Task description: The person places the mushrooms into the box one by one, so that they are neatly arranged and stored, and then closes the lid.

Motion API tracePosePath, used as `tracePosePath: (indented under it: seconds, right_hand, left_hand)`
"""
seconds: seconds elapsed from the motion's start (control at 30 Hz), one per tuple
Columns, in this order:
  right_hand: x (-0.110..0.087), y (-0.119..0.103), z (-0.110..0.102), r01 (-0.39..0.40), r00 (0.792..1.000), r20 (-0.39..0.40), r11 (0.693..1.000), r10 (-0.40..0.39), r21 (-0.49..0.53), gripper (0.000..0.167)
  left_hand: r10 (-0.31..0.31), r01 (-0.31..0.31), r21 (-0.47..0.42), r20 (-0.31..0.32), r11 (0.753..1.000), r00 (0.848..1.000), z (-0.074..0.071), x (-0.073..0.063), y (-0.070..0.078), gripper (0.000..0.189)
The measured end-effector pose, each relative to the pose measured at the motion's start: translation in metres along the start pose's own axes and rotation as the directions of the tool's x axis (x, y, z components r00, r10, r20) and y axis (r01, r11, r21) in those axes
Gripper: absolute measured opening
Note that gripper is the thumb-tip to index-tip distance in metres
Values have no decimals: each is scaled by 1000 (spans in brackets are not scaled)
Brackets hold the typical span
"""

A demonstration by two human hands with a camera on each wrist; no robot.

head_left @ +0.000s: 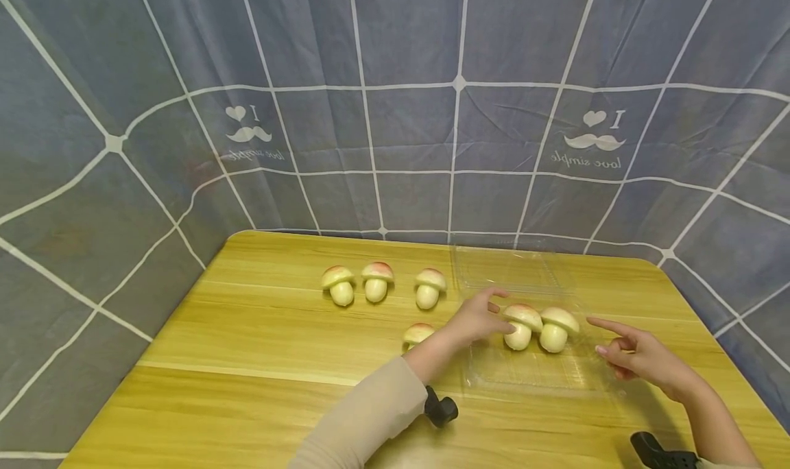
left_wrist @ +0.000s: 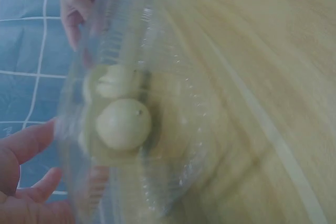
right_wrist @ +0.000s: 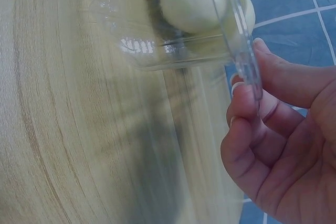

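Observation:
Two pale mushrooms with rounded caps, a left one (head_left: 517, 337) and a right one (head_left: 553, 341), lie side by side in a clear plastic container (head_left: 524, 376). At the container's left side is my left hand (head_left: 478, 317), its fingers spread and its thumb close to the left mushroom's stem; whether they touch cannot be told. My right hand (head_left: 644, 359) is at the right edge. In the right wrist view its thumb and curled fingers (right_wrist: 244, 150) pinch the container's rim (right_wrist: 252, 74).
Several more mushrooms (head_left: 375, 284) lie on the wooden table (head_left: 259, 345) to the left; one (head_left: 417, 333) is partly covered by the left forearm. The container's clear lid (head_left: 506, 267) lies opened toward the back. A blue-grey checked curtain (head_left: 407, 133) hangs behind the table.

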State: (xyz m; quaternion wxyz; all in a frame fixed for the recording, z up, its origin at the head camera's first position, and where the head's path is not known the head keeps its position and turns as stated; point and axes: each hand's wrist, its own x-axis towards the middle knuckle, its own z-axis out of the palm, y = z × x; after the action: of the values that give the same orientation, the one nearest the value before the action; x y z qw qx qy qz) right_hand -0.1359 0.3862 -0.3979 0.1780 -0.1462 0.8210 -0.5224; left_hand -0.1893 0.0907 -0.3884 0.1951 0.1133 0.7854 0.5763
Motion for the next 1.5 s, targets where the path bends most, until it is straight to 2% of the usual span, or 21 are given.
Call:
tracePosePath:
  seconds: [0.2,0.37,0.57,0.8,1.03,1.5]
  right_hand:
    - [0,1,-1,11,1000,4,1000,-10,-2,50]
    - [0,0,0,17,1000,0,1000,-17,-6,50]
    - [0,0,0,20,1000,4,1000,-20,-5,50]
    - [0,0,1,20,1000,4,1000,-20,-11,51]
    - [1,0,1,23,1000,-2,1000,-23,-16,50]
    - [0,0,1,13,1000,-6,1000,-13,-25,51]
  left_hand:
    - [39,-29,-151,59,988,998,-14,-5,-2,58]
    - [72,-48,-219,103,975,992,-27,-14,-2,57]
    - [103,-73,-228,123,971,987,-46,-25,0,56]
    - [137,-110,-223,109,969,985,-63,-38,-4,53]
    - [172,-143,-217,120,966,978,-81,-51,-7,56]
    - [192,-165,-241,93,956,977,-111,-73,-27,58]
